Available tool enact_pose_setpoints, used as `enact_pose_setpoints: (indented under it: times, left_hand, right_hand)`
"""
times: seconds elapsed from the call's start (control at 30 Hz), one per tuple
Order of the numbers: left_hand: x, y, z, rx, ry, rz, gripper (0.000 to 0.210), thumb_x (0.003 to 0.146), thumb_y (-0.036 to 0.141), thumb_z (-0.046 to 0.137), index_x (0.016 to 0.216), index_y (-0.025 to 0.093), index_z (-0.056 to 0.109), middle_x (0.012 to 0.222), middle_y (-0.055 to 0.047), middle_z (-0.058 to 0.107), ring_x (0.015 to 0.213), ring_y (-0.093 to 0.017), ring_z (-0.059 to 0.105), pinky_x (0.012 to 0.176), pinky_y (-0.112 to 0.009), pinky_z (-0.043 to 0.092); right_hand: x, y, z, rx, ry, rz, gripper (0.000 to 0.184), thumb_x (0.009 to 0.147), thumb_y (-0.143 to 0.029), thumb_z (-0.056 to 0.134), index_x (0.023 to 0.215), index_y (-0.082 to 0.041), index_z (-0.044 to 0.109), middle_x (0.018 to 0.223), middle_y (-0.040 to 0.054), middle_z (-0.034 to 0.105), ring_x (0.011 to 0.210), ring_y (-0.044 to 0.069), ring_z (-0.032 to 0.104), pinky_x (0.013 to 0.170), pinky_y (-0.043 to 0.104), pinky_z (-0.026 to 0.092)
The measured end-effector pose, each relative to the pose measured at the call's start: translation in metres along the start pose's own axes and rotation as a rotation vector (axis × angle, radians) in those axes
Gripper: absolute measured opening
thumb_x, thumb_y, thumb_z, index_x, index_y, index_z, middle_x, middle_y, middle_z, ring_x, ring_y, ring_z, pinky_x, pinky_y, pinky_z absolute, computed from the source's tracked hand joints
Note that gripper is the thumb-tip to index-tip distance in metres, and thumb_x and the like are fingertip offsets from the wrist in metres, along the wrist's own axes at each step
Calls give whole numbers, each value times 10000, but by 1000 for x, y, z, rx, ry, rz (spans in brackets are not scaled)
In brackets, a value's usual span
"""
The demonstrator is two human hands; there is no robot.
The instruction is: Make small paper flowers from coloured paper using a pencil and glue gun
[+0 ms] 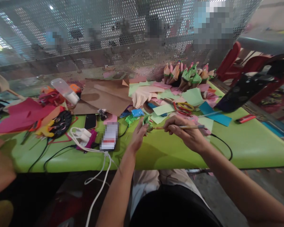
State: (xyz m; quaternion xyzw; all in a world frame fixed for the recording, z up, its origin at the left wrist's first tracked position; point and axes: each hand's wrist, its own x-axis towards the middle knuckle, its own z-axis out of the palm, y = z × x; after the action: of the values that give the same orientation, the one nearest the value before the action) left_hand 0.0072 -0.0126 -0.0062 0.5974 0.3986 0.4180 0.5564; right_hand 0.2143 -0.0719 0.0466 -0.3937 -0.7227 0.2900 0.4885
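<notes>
My left hand point(137, 137) is closed around a small green paper craft piece point(146, 120) with curled strips, just above the green tabletop point(161, 154). In my right hand point(184, 134) is a thin paintbrush point(195, 127), gripped like a pen. Its narrow end points left and meets the lower side of the paper piece; whether it touches or goes inside cannot be made out. Behind my hands lie light green paper sheets point(164, 109) and a blue packet point(137, 112).
Finished-looking paper cones point(191, 75) stand at the back right, near a dark bottle point(239, 90). A red lighter point(246, 118) lies at right. Brown paper point(104, 94), a phone point(109, 135) and white cables point(98, 189) are at left. Another person's arm point(1, 167) shows far left.
</notes>
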Motion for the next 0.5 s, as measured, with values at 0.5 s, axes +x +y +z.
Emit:
enact_pose_setpoints:
  times: [0.5]
  left_hand:
    - [-4, 3, -1, 9, 2, -58, 512, 929, 494, 580, 1334, 194, 671, 891, -30, 670, 741, -141, 526, 667, -251, 449]
  right_hand:
    - [8, -2, -1, -2, -71, 28, 349, 1051, -509, 536, 940, -204, 661, 812, 41, 661, 719, 172, 599, 649, 298, 485]
